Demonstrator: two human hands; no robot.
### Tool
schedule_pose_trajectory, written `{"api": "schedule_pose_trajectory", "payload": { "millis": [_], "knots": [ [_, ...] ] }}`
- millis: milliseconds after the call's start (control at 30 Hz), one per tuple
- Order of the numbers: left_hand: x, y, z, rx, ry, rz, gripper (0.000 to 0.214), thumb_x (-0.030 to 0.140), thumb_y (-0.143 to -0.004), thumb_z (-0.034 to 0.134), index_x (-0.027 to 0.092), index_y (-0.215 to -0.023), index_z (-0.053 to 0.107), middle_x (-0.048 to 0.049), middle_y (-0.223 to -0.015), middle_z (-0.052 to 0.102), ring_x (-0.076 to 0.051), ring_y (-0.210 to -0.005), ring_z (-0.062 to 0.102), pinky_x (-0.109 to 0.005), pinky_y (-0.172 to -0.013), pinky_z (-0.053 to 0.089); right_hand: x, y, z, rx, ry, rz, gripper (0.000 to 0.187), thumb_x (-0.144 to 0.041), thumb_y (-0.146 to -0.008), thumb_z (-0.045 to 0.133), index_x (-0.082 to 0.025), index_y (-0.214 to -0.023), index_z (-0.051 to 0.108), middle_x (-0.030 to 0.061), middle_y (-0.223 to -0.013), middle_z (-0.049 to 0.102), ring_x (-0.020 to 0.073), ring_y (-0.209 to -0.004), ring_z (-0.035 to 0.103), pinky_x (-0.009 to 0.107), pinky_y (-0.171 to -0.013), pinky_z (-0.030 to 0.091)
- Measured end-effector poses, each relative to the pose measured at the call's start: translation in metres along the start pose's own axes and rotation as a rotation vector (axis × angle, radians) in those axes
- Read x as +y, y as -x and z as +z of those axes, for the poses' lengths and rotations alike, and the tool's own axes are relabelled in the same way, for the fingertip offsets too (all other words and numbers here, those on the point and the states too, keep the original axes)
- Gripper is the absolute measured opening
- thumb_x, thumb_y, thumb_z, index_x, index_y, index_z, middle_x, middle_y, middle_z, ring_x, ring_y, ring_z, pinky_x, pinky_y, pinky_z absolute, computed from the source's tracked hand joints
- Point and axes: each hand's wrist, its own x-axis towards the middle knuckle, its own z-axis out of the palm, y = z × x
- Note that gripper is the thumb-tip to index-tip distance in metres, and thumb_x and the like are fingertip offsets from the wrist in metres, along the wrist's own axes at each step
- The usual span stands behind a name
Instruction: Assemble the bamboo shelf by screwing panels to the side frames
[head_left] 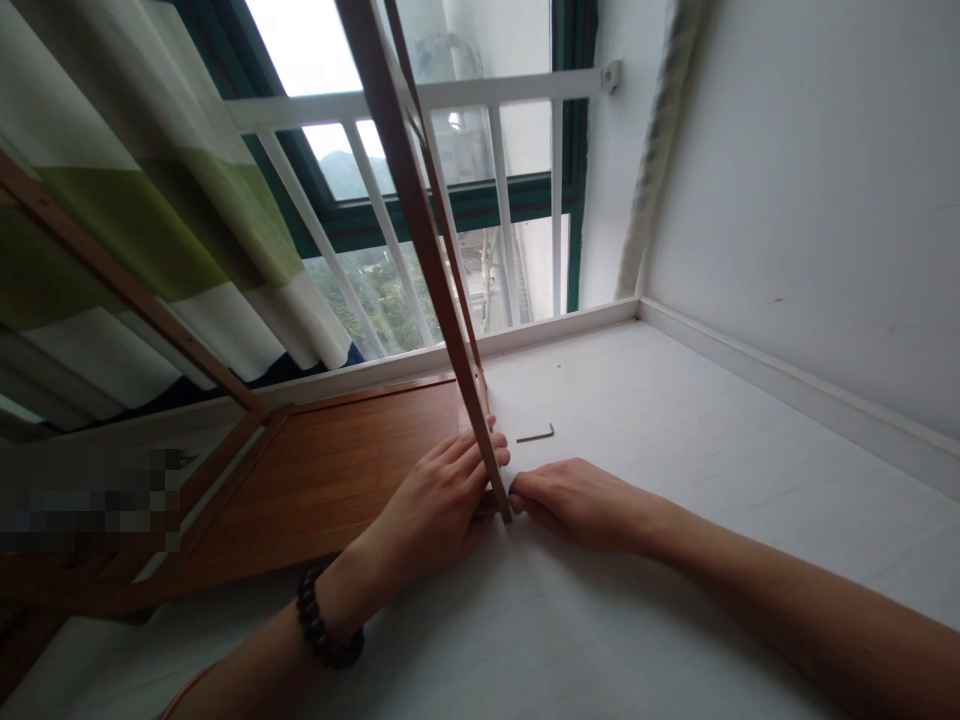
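Observation:
A slim brown wooden frame (439, 255) stands tilted in the middle of the head view, its lower end near the white floor. My left hand (442, 490) is closed around the frame's lower end from the left, with fingertips showing on its far side. On the right side of that end, my right hand (574, 500) is closed in a pinch against the wood. Whatever its fingers hold is hidden. Just beyond my right hand, an L-shaped hex key (535, 436) lies on the floor. A brown wooden panel (322, 470) joins the frame on the left.
More wooden bars (135, 275) rise at the left, in front of a green and white curtain (172, 190). A white railing (517, 92) runs before the window at the back. The white wall (817, 220) bounds the right side.

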Motion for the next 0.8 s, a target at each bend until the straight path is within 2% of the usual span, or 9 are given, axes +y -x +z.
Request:
{"api": "schedule_pose_trajectory", "payload": {
  "millis": [67,200,367,533,667,800],
  "knots": [
    [-0.0005,0.0003,0.0004,0.003,0.002,-0.002,0.027,0.015,-0.076,0.052,0.019,-0.102,0.054,-0.0072,-0.124,0.053,-0.025,-0.132,0.034,-0.045,-0.112,0.031,-0.0004,0.0001,-0.0002,0.013,0.011,0.020,0.022,-0.031,-0.095,0.035,-0.018,-0.089,0.052,0.0043,-0.087,0.066,0.0173,-0.075,0.062,0.026,-0.063,0.038],
    [-0.0009,0.0008,0.0006,-0.008,0.001,-0.002,0.025,0.014,-0.075,0.053,0.020,-0.100,0.054,-0.0067,-0.124,0.053,-0.025,-0.133,0.032,-0.045,-0.112,0.031,-0.0017,0.0005,-0.0013,0.033,-0.001,-0.046,0.018,-0.028,-0.094,0.036,-0.019,-0.095,0.051,0.0028,-0.096,0.066,0.0156,-0.078,0.062,0.024,-0.063,0.037],
    [0.0001,0.0006,-0.0007,-0.010,-0.003,0.000,0.025,0.015,-0.076,0.053,0.020,-0.100,0.054,-0.0068,-0.125,0.053,-0.025,-0.132,0.033,-0.045,-0.112,0.031,-0.0033,0.0013,-0.0026,0.020,0.060,0.000,0.023,-0.029,-0.095,0.033,-0.019,-0.088,0.052,0.0025,-0.085,0.066,0.0159,-0.072,0.061,0.025,-0.059,0.035],
    [0.0000,0.0005,-0.0002,-0.009,-0.004,-0.004,0.028,0.013,-0.075,0.052,0.019,-0.103,0.053,-0.0071,-0.125,0.053,-0.025,-0.133,0.033,-0.044,-0.112,0.031,-0.0023,0.0007,-0.0022,0.033,0.016,-0.041,0.017,-0.025,-0.093,0.036,-0.019,-0.092,0.052,0.0019,-0.092,0.066,0.0147,-0.075,0.061,0.024,-0.060,0.035],
    [-0.0002,0.0006,0.0002,0.006,0.000,0.003,0.030,0.014,-0.075,0.052,0.019,-0.105,0.053,-0.0071,-0.124,0.053,-0.024,-0.132,0.035,-0.045,-0.112,0.031,-0.0032,0.0006,-0.0015,0.019,0.041,-0.009,0.023,-0.026,-0.094,0.033,-0.019,-0.085,0.053,0.0017,-0.085,0.066,0.0154,-0.072,0.061,0.025,-0.060,0.034],
    [0.0003,0.0008,-0.0003,-0.005,-0.002,0.006,0.030,0.013,-0.076,0.051,0.020,-0.105,0.053,-0.0067,-0.124,0.054,-0.024,-0.133,0.033,-0.044,-0.113,0.029,-0.0028,0.0017,-0.0039,0.024,0.024,0.017,0.021,-0.031,-0.094,0.036,-0.019,-0.092,0.053,0.0036,-0.085,0.065,0.0166,-0.072,0.060,0.026,-0.061,0.037]
  ]
}}
